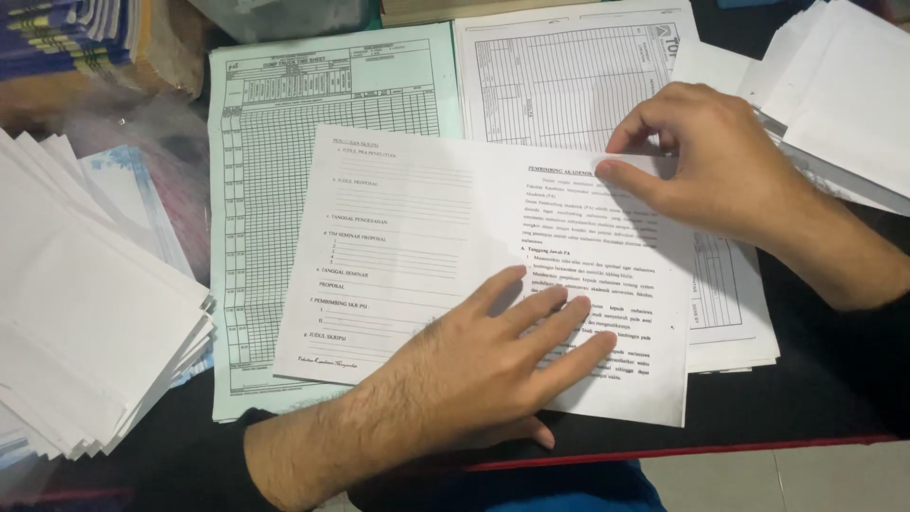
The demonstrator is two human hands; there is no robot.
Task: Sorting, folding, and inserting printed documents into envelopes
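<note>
Printed sheet (417,256) lies in middle of dark table (806,398), on top of pale green form (275,190) and white ruled form (569,76); my left hand (474,365) rests flat on lower right part of sheet, fingers spread, pressing it down; my right hand (706,161) pinches top right edge of sheet between thumb and forefinger; stack of white paper (85,322) fans out at my left; another white stack (839,85) lies at far right.
</note>
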